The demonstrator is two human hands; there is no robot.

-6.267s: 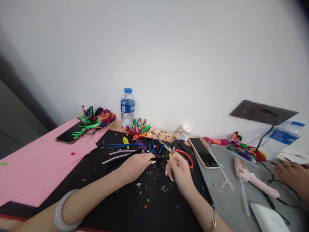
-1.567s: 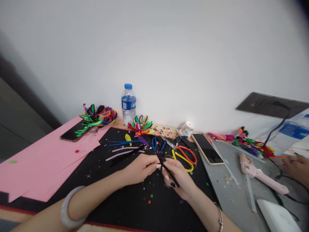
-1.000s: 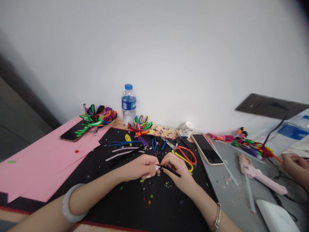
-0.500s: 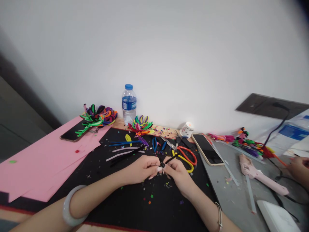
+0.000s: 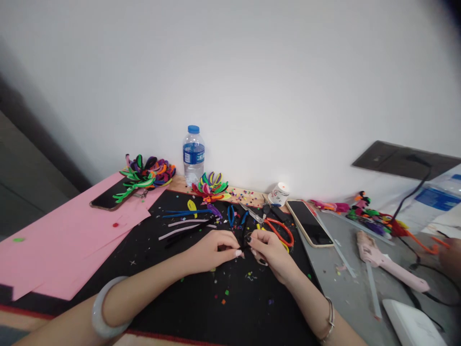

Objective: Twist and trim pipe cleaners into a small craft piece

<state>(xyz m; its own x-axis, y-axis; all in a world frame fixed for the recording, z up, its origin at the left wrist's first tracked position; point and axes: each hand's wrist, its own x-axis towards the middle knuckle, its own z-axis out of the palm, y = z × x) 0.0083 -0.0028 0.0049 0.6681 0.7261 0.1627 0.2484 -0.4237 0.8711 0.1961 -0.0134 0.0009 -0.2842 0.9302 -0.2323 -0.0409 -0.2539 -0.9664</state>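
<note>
My left hand (image 5: 216, 249) and my right hand (image 5: 271, 251) meet above the black mat (image 5: 173, 298), fingertips nearly touching. Both pinch a black pipe cleaner (image 5: 244, 227), whose free end sticks up and away from me between them. Part of it is hidden by the fingers. Just beyond lie bent blue loops (image 5: 231, 216), a purple piece (image 5: 214, 210) and a yellow loop (image 5: 192, 208). Straight pale lilac pipe cleaners (image 5: 180, 232) rest left of my hands. Scissors (image 5: 279, 231) with red and yellow handles lie behind my right hand, which partly covers them.
Pink sheets (image 5: 72, 240) and a phone (image 5: 108, 194) are at left, a colourful fuzzy bundle (image 5: 151, 173) beside them. A water bottle (image 5: 193, 156) stands by the wall. At right are another phone (image 5: 310, 223), a pink glue gun (image 5: 392, 264) and another person's hand (image 5: 452, 257).
My right hand has turned and shifted slightly right. The black pipe cleaner's free end, earlier slanting right over the scissors, now points up and away. At right, the other person's hand moved with an orange strand.
</note>
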